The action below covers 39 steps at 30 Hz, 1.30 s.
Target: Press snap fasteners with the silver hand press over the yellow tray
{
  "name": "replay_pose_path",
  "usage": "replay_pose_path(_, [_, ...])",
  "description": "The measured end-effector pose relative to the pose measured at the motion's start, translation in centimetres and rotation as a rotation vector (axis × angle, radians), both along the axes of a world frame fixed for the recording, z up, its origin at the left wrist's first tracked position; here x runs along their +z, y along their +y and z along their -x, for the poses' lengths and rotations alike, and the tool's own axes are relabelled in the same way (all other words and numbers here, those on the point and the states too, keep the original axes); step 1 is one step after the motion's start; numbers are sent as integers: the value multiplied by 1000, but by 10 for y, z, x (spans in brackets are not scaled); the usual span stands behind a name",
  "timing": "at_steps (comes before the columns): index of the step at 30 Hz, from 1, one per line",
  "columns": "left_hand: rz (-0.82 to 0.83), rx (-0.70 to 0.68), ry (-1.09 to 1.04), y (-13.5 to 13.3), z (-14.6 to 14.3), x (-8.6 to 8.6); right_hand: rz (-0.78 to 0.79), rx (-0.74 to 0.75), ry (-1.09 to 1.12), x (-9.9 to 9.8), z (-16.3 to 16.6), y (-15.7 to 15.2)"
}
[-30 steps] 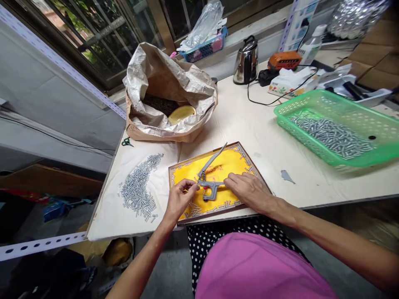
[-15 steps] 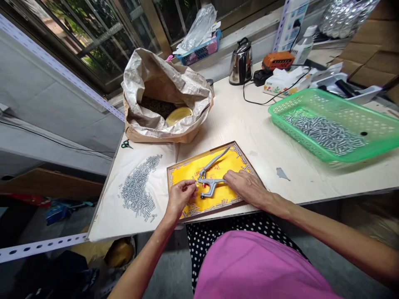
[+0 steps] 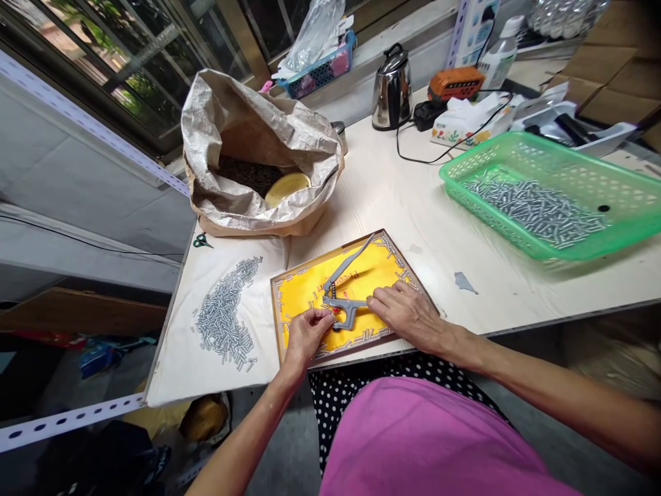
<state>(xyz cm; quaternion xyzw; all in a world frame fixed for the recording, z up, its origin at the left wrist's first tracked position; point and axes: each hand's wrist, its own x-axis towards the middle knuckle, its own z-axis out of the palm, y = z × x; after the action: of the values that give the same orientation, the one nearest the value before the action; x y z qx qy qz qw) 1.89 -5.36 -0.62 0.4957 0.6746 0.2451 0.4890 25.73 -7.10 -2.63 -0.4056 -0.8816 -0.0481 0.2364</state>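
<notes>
A pair of grey snap-fastener pliers point(image 3: 347, 310) lies over a shallow tray point(image 3: 304, 270) with a yellow bottom. My right hand point(image 3: 405, 311) is closed around one handle, while the other handle slants up and away, spread wide. Small metal pins line the tray's edges. At the pliers' open jaws, beside a red part, my left hand point(image 3: 308, 331) has thumb and forefinger pinched together. Whatever is between those fingertips is too small to make out. Left of the tray, a heap of small metal pins point(image 3: 226, 317) covers part of the pale cloth.
Behind the tray stands a large paper sack point(image 3: 310, 224) holding dark contents and a yellow round lid. A green basket point(image 3: 496, 241) of metal pins sits at the right. Farther back are a kettle point(image 3: 391, 89), an orange battery point(image 3: 455, 84) and a tissue box point(image 3: 467, 124). Small scissors point(image 3: 202, 240) lie left.
My left hand has moved right, bringing its pinched fingertips in against the pliers' jaws. My right hand keeps its grip on the handle. The whole view has shifted slightly.
</notes>
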Motion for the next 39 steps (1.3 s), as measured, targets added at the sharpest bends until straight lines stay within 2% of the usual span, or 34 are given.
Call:
replay_pose_path(5, [95,-59,74,7,2,-5,72,-35,-7,-5,-1,5])
replay_pose_path(10, [292,-130,23,14,1,3,163,-52,-59,-8,1,10])
replay_pose_path(15, [361,-132,60,13,-4,9,226,-66,-131,-7,2,12])
replay_pose_path(30, [341,-69,122,2,-7,6,359,-7,-124,1,-5,28])
replay_pose_path(39, [331,-69,167,1,-8,7,333,86,-139,-12,-17,77])
